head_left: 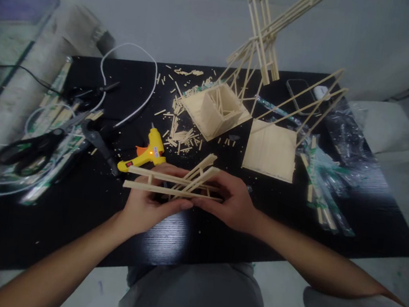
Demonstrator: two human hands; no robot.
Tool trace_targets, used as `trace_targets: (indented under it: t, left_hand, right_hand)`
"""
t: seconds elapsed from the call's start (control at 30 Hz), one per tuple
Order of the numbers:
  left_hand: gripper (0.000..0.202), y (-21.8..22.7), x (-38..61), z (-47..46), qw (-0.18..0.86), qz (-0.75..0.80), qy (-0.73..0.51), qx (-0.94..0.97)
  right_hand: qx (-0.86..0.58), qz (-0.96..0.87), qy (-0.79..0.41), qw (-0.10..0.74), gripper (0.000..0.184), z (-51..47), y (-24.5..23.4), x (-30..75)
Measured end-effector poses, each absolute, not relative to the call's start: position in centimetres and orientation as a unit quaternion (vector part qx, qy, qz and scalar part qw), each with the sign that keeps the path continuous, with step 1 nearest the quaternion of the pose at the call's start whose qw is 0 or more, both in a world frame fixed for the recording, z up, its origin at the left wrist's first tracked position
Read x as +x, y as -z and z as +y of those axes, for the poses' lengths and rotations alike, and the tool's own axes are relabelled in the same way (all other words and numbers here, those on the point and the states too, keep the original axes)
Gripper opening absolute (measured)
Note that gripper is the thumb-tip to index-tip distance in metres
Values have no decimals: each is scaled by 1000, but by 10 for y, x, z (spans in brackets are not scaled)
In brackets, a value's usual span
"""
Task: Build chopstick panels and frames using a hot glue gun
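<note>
Above the near part of the black table, both hands hold a small frame of pale wooden sticks [182, 185], its strips crossing at an angle with short rungs between them. My left hand [147, 206] is closed around the frame's left half from below, thumb along the near strip. My right hand [237, 204] pinches the right end, where the fingertips partly hide the strips. Just beyond the left hand lies a yellow glue gun [149, 152] with a small orange light on its body. Behind the hands stands a stick model [220, 108] with crossed blades on top.
A square wooden plate with upright sticks [271, 149] is at right. Short stick offcuts [184, 136] are scattered mid-table. Black scissors [37, 149], a white cable [153, 88] and bundled sticks [49, 175] lie left. Packaged sticks [322, 186], clear plastic [352, 150] and a phone-like object [299, 95] lie right.
</note>
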State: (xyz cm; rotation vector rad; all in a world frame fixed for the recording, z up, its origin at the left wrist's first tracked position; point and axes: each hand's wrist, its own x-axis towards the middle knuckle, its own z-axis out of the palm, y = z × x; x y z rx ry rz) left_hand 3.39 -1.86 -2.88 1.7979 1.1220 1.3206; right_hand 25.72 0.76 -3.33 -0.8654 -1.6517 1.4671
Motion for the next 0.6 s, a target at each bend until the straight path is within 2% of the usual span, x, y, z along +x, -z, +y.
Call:
trace_targets:
  t: [0.2, 0.43, 0.6]
  left_hand:
    - [19, 23, 35, -20, 297, 424, -488, 703]
    - [14, 20, 35, -21, 293, 447, -500, 682]
    - [17, 21, 32, -19, 289, 499, -532, 621]
  right_hand:
    - [-329, -651, -575, 371, 32, 8, 35, 257]
    - [-322, -673, -549, 378, 29, 12, 32, 258]
    - [-331, -640, -572, 392, 32, 20, 26, 262]
